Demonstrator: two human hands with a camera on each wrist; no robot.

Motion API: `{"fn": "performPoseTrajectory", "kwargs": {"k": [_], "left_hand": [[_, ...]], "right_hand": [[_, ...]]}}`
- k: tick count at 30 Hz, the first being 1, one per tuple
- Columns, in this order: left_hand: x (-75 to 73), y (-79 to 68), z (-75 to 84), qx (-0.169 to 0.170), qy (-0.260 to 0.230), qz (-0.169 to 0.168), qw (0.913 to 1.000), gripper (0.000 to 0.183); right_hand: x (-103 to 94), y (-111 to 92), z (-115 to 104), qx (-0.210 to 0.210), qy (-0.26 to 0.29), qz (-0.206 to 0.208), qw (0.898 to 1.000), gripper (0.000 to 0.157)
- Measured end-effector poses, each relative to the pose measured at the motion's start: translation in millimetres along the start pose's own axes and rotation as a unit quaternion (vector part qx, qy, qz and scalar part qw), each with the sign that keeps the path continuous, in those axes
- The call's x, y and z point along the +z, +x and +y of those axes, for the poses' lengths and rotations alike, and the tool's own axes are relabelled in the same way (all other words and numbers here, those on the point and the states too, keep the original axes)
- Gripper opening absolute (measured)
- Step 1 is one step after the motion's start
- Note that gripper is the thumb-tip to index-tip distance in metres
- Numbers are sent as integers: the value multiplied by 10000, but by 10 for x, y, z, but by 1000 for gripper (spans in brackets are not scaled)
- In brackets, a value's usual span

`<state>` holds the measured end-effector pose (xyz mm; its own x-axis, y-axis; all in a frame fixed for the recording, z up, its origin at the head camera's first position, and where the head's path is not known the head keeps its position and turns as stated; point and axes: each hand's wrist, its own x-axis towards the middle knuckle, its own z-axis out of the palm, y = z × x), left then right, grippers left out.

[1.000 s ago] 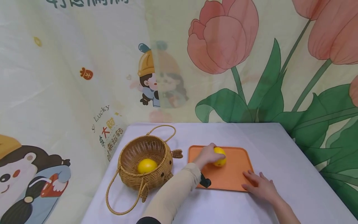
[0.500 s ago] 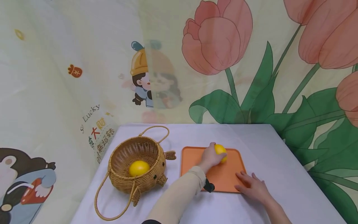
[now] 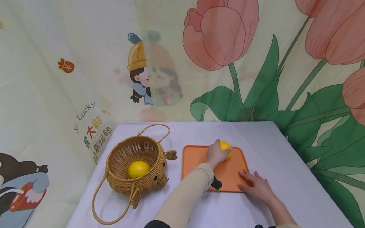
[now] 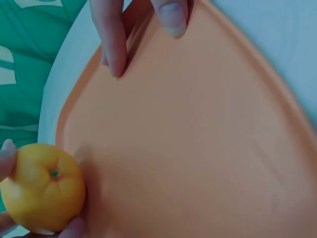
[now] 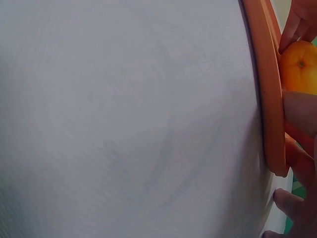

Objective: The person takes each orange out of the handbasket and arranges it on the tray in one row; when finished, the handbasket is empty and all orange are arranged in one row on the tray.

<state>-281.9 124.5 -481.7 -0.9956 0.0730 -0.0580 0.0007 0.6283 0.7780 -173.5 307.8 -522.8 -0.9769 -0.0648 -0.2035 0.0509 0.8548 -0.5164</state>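
My left hand (image 3: 215, 155) grips an orange (image 3: 225, 149) at the far right part of an orange tray (image 3: 196, 164). In the left wrist view the orange (image 4: 44, 193) shows its stem end, with fingertips round it. Whether it touches the tray or is just above it, I cannot tell. My right hand (image 3: 258, 187) rests with spread fingers at the tray's near right edge. In the right wrist view the thumb (image 5: 300, 113) lies over the inner side of the tray rim (image 5: 270, 99). A second, yellow fruit (image 3: 138, 169) lies inside a wicker basket (image 3: 122, 186) on the left.
The basket's two handles stick out, one (image 3: 98, 205) toward the near left and one (image 3: 168, 128) at the back. White cloth covers the table (image 3: 256, 136). A printed curtain with tulips (image 3: 222, 34) hangs behind it.
The left hand and the orange have shifted right and toward the far edge relative to the tray. The right hand stays at the tray edge. The head view has turned slightly right.
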Motion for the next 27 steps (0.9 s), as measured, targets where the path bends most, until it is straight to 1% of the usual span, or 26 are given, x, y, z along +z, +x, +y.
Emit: {"fn": "performPoseTrajectory", "kwargs": {"k": [3, 9, 14, 17, 23, 27], "left_hand": [[11, 15, 3, 29, 74, 4, 10000, 72], [96, 73, -19, 86, 216, 15, 9997, 72], [97, 91, -2, 126, 229, 40, 9997, 73], [99, 81, -13, 187, 148, 120, 9996, 74], [148, 58, -58, 196, -117, 289, 9993, 74], [178, 61, -80, 169, -134, 354, 9991, 74]], "right_hand": [[17, -2, 14, 24, 57, -7, 10000, 74], [32, -2, 34, 25, 60, 36, 10000, 73], [15, 18, 26, 73, 73, 57, 9999, 73], [15, 18, 21, 77, 92, 64, 9999, 73], [17, 11, 18, 75, 74, 41, 9999, 74], [15, 2, 15, 61, 52, 53, 10000, 73]]}}
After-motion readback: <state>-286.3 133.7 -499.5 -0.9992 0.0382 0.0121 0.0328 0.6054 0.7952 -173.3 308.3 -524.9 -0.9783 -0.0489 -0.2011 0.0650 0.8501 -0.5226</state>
